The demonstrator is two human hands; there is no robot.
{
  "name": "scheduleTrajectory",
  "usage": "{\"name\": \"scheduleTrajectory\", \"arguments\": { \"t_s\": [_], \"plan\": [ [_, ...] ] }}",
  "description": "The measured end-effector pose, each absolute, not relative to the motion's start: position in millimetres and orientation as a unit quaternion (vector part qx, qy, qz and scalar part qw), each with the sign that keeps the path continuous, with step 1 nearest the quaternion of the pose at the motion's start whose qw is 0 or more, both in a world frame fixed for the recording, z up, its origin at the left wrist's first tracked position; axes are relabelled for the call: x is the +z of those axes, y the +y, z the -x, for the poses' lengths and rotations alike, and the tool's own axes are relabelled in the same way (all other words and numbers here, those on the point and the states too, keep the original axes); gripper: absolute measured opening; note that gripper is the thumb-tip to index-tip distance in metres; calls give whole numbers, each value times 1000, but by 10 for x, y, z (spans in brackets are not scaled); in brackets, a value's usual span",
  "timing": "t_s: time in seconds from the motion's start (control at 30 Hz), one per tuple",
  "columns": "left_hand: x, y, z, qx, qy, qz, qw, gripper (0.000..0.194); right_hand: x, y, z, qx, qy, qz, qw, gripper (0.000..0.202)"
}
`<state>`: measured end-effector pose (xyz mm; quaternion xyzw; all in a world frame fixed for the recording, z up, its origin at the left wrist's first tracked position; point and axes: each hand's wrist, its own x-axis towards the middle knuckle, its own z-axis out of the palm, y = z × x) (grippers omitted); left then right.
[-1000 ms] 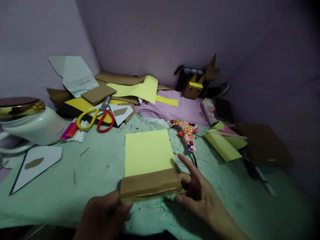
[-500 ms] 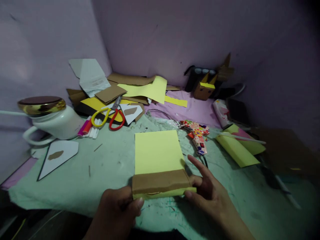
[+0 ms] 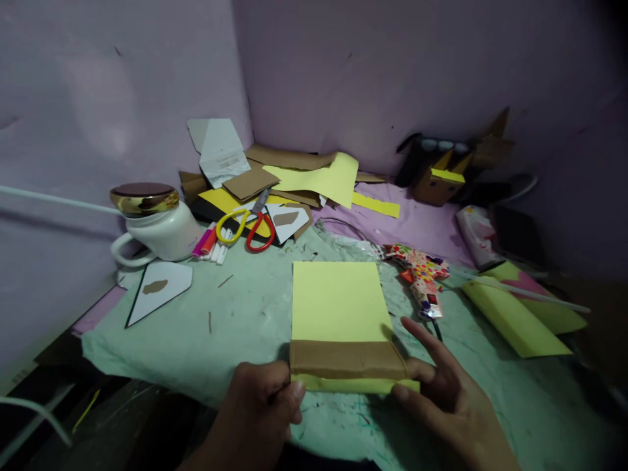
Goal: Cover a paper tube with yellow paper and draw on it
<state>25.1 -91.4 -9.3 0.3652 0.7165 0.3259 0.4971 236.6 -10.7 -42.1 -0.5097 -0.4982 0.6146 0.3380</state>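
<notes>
A sheet of yellow paper lies on the green-covered table, and a brown cardboard strip rests across its near end. The paper's near edge is folded up along the strip. My left hand pinches the left end of strip and paper between thumb and bent fingers. At the right end, my right hand grips the folded paper edge and cardboard with its thumb below, while its index finger points forward. A flower-patterned glue gun lies beyond the right hand.
Scissors with yellow and red handles lie by several markers. A white mug with a gold lid stands left, behind a white cut-out. Cardboard and paper scraps pile at the back. A cardboard box figure stands back right.
The camera view has turned left, so everything appears shifted to the right. Both hands keep their hold on the cardboard strip and the yellow paper.
</notes>
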Motion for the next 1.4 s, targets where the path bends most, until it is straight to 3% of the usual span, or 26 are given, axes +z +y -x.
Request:
{"name": "scheduleTrajectory", "arguments": {
  "t_s": [0.37,0.6,0.73,0.83,0.97,1.1,1.4],
  "plan": [
    [-207,-949,-225,327,718,-371,489,34,-419,-154,-2293,566,-488,544,382,69],
    [-108,-878,-283,308,723,-414,460,14,-434,-142,-2301,559,-517,528,376,63],
    [-53,-893,-376,247,807,-427,325,16,-444,-154,-2291,561,-517,523,380,62],
    [-137,-966,-407,306,823,-441,187,23,-443,-163,-2268,573,-499,521,388,63],
    [-282,-998,-433,412,744,-526,4,62,-426,-184,-2227,586,-477,524,392,65],
    [-342,-892,-488,380,772,-506,63,79,-411,-207,-2206,592,-471,523,393,65],
    [-274,-827,-458,385,792,-435,187,67,-444,-175,-2258,596,-496,501,385,63]
  ]
}}
